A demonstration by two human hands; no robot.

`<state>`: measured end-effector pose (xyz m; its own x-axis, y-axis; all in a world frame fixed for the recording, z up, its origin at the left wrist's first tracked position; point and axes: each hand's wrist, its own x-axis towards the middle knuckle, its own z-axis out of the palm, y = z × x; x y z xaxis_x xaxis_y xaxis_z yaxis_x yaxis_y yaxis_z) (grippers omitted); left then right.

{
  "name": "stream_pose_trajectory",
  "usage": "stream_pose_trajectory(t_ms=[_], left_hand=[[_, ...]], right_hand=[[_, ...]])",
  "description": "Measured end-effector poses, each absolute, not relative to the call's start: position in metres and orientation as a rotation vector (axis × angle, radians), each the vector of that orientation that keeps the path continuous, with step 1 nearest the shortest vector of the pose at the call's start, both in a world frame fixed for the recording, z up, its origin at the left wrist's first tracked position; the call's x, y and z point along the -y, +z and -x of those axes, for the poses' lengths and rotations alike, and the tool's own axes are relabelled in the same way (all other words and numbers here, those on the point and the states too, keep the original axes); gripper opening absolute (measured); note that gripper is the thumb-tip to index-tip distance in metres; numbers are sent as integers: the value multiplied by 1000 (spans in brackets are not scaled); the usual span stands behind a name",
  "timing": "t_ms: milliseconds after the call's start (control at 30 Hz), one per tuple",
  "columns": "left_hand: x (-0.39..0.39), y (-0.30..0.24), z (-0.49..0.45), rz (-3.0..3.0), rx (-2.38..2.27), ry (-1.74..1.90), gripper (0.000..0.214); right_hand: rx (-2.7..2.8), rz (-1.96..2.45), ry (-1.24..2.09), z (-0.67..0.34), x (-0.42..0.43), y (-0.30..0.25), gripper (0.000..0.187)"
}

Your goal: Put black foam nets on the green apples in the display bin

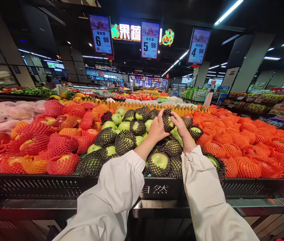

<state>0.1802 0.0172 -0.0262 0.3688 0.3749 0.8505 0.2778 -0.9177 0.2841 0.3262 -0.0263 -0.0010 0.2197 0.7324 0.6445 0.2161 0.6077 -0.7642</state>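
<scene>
Between my two hands, over the middle of the display, is a green apple [168,121] in a black foam net. My left hand [157,127] closes on its left side, with the thumb low and the fingers up along it. From the right, my right hand [180,126] grips the same apple near its top and side. Below and around them lies a heap of green apples [159,161], several in black nets and others bare. Both forearms wear loose white sleeves [118,182].
Red apples in pink and orange nets [63,144] fill the left side. Fruit in orange nets [252,144] covers the right. A black bin edge [43,187] runs along the front, a low yellow fence [182,108] along the back. Price screens [150,40] hang overhead.
</scene>
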Motion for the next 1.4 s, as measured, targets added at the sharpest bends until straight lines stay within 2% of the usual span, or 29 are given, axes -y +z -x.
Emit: stream_pose_trajectory(t_ms=[133,333,400,467,667,767,933,1100,1233,1400], left_hand=[[-17,-25,-178,-2579,-677,1570,96],[-14,-23,-173,-2681,-770,1582,77],[-17,-23,-172,-2717,-686,1654,72],[-21,-22,-173,-2739,-556,1756,71],[-31,-20,-179,-2662,-439,2066,90],[-30,-23,-179,-2634,-468,2067,89],[-28,-25,-177,-2585,-489,1958,79],[-25,-24,-178,-2584,-532,1907,74],[-24,-24,-178,-2589,-533,1900,72],[-25,-24,-178,-2595,-553,1931,71]], right_hand=[[1461,1006,341,-323,32,-2,70],[1588,1236,311,-323,35,-2,136],[1585,1249,261,-323,35,-1,144],[1592,1205,194,-322,37,4,139],[1654,1189,-142,-323,65,40,100],[1642,1327,-304,-341,88,62,96],[1683,1752,-290,-401,118,65,86],[1735,2242,-272,-451,129,24,91],[1784,2428,-167,-457,131,-2,96],[1780,2541,-23,-434,123,-7,103]])
